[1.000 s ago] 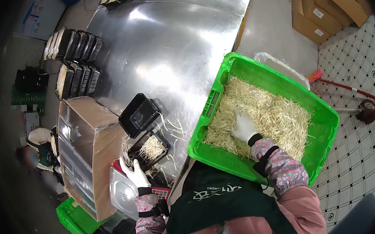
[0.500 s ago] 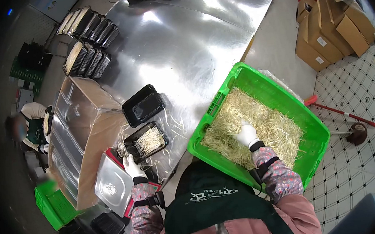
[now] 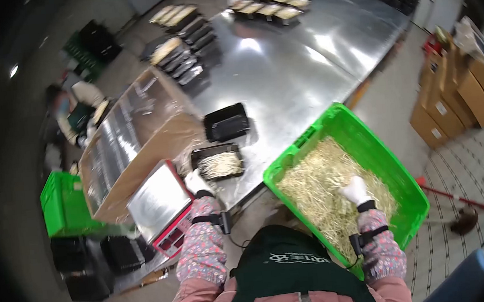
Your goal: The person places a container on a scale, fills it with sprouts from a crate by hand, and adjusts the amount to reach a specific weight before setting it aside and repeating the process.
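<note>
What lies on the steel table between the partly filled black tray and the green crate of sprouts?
In the head view, only bare steel table lies between the partly filled tray and the green crate.

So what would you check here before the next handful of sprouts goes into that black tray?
1. Right hand is down in the sprouts in the green crate: ok.
2. Right hand has actually closed on a bunch: cannot tell, the picture is blurred.
3. Left hand is at the near edge of the part-filled black tray: ok.
4. Tray has room for more: ok, the sprouts cover only part of it.
5. Tray sits on the scale: not ok, it rests on the steel table beside the scale.
6. Spare empty tray is ready just beyond: ok.
</note>
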Action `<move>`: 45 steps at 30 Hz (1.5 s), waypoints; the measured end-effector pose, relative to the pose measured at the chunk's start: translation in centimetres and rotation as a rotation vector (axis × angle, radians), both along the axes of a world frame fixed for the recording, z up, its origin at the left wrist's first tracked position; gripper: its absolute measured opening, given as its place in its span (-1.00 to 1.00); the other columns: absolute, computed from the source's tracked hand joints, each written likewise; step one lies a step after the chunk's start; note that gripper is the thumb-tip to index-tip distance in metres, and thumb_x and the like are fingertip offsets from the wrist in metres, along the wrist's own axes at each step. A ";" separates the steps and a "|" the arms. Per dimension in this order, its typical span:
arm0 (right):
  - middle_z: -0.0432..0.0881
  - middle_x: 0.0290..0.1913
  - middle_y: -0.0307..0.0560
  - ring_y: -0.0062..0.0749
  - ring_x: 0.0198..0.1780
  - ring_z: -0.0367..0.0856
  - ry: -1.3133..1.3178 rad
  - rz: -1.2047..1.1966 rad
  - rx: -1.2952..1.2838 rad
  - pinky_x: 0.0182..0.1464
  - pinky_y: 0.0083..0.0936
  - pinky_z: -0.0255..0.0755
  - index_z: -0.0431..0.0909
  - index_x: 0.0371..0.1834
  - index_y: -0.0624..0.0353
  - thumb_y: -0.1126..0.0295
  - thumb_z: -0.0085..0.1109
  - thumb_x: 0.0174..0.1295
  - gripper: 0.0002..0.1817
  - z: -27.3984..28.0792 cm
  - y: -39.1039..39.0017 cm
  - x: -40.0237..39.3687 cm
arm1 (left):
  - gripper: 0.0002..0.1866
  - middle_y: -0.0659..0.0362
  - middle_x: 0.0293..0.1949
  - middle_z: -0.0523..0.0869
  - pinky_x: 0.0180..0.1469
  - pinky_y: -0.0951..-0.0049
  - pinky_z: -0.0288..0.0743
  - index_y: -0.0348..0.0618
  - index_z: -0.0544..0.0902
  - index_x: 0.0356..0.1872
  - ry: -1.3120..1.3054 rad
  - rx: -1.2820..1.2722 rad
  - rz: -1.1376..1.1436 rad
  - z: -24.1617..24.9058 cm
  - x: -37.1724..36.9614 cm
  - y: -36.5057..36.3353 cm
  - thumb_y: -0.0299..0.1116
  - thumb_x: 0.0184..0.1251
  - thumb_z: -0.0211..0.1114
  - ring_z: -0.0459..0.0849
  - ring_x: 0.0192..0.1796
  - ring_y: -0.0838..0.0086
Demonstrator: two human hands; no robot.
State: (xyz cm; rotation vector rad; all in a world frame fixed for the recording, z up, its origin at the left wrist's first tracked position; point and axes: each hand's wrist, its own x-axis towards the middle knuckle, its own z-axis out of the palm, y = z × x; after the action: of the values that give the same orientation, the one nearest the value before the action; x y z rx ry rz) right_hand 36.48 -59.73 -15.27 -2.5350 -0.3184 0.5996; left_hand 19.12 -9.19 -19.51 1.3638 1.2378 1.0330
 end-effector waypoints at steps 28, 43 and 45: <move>0.65 -0.35 0.01 -0.08 -0.24 0.65 -0.797 1.537 0.381 -0.22 -0.20 0.50 0.57 -0.20 0.17 0.39 0.24 -0.15 -0.65 11.7 57.2 -24.3 | -0.39 -0.10 0.47 0.21 0.51 0.27 0.00 -0.29 0.11 0.48 0.024 0.062 -0.217 9.9 -22.9 6.2 -0.30 0.50 0.01 0.17 0.51 0.20; 0.54 0.13 0.21 0.07 0.18 0.49 -0.236 1.546 0.422 0.28 -0.21 0.33 0.38 0.28 0.31 0.05 0.44 -0.12 -0.12 12.1 56.1 -21.0 | -0.42 -0.12 0.38 0.36 0.41 0.09 0.12 -0.27 0.36 0.36 0.993 0.809 -0.443 12.6 -23.1 9.3 -0.27 0.32 0.09 0.39 0.35 0.13; 0.53 0.15 0.19 0.05 0.20 0.48 -0.311 1.524 0.419 0.27 -0.22 0.33 0.39 0.27 0.30 0.03 0.44 -0.10 -0.13 11.3 55.8 -21.4 | -0.42 -0.12 0.38 0.36 0.41 0.07 0.12 -0.22 0.38 0.35 1.008 0.810 -0.419 12.1 -22.6 9.3 -0.27 0.31 0.10 0.39 0.35 0.13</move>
State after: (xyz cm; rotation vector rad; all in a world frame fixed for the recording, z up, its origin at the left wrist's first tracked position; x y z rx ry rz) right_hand 15.08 -3.94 -3.94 -1.5489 -2.2408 0.4949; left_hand -3.49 0.08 -7.38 2.8560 1.1119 0.5117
